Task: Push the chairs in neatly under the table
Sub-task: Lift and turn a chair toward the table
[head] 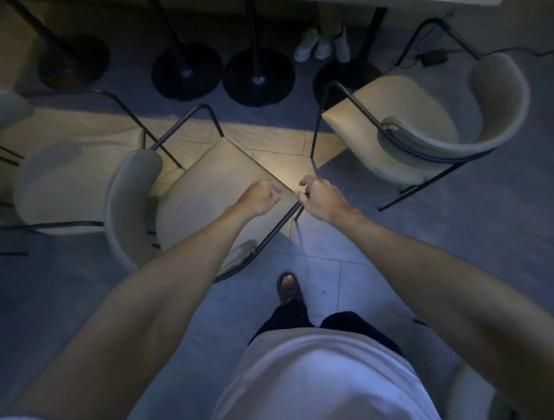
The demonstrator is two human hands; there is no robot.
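The table (pixel 404 3) is seen only as a pale edge at the top of the view; its round black bases (pixel 257 79) stand on the floor below that edge. All positions below are referred to the middle chair (pixel 209 198), the one being handled.

The middle chair is turned askew — one seat corner points toward the bases, so it is not squared to the table and no part of it can be said to be under the top. Its curved backrest lies on the side away from the table and toward the left chair. The right chair (pixel 419 126) stands well apart, nearer the table, also rotated and pulled out. The left chair (pixel 75 186) sits just beside the middle chair, its seat partly cut by the frame edge.

Both arms are extended over the middle chair's near-right seat edge. The left hand (pixel 260 199) is loosely curled over the seat near that edge; contact is probable, but a firm grip cannot be confirmed. The right hand (pixel 322 199) is half closed, fingers bent at the black frame tube by the seat corner — whether the tube is actually clasped cannot be told.

Judgement: hands are placed at this corner to swing the chair square before it is pushed in. The task appears early; none of the three chairs is tucked.

A sandalled foot (pixel 288 287) is planted behind the chair.
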